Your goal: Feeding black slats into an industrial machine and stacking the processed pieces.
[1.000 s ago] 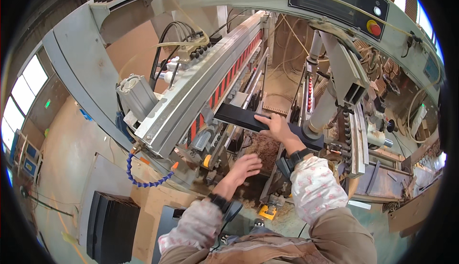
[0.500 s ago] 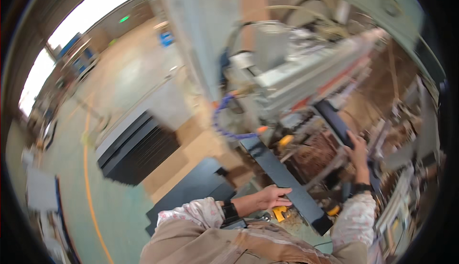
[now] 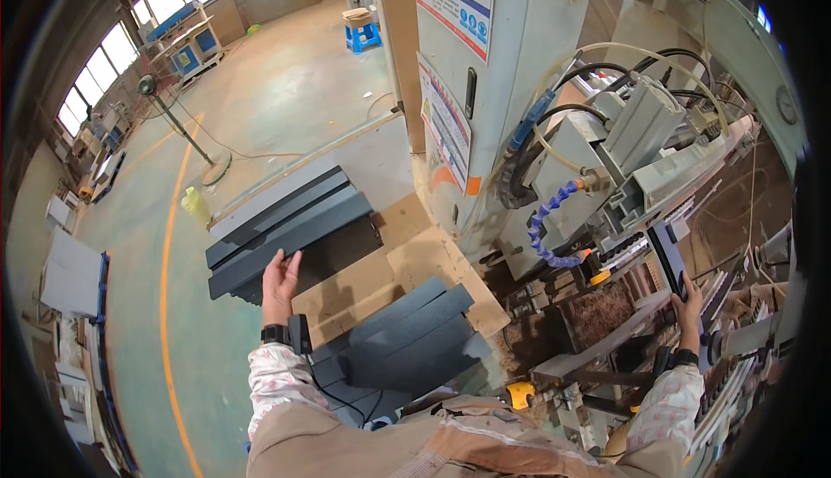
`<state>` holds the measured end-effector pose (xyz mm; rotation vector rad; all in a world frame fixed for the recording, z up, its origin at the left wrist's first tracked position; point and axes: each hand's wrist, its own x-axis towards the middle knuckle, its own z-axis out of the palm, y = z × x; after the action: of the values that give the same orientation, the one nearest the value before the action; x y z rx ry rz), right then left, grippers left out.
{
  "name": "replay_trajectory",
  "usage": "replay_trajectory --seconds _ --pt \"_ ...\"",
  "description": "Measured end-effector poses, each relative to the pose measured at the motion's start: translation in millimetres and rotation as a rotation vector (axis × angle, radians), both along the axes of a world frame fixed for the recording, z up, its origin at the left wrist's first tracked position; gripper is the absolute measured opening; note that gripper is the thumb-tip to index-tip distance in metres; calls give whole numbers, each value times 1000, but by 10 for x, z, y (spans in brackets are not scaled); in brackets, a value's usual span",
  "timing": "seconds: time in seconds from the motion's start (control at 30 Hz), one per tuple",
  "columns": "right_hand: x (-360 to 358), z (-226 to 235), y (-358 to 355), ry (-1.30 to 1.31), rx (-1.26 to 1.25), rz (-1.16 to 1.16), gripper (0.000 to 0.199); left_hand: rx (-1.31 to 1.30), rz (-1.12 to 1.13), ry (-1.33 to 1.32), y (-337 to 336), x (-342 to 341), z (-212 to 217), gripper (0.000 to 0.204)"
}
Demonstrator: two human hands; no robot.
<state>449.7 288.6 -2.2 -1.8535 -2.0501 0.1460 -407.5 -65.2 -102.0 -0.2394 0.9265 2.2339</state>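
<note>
Dark grey panels (image 3: 290, 231) lie stacked on a low wooden platform (image 3: 389, 262) on the floor, beside the pale machine cabinet (image 3: 493, 89). The left hand (image 3: 280, 281) reaches out flat over the near edge of this stack, fingers spread and its grip apart, touching or just above the top panel. The right hand (image 3: 690, 298) has its grip clamped on the lower end of a dark narrow panel (image 3: 668, 255) that rests on the machine's rail (image 3: 675, 175). A second dark stack (image 3: 407, 340) lies nearer the person.
</note>
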Motion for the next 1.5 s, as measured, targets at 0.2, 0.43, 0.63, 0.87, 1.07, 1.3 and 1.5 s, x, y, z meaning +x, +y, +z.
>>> replay_trajectory --seconds 0.2,0.43,0.63,0.87,1.07,1.3,1.5 --pt "101 -174 52 -49 62 -20 78 -407 76 149 125 -399 -329 25" --pt "-11 -117 -10 -171 131 -49 72 194 -690 180 327 -288 -208 38" --pt "-181 54 -125 -185 41 -134 67 -348 -779 464 1377 1239 773 26" --pt "-251 126 -189 -188 40 -181 66 -60 -1190 954 1852 3411 1241 46" --pt "-238 112 -190 -139 -6 -191 64 4 -792 848 2326 4311 1123 32" --pt "-242 97 -181 -69 -55 -212 62 -63 -860 859 2332 4164 1166 23" --pt "-252 115 -193 -55 -53 -222 62 -80 -776 835 2422 4186 1082 25"
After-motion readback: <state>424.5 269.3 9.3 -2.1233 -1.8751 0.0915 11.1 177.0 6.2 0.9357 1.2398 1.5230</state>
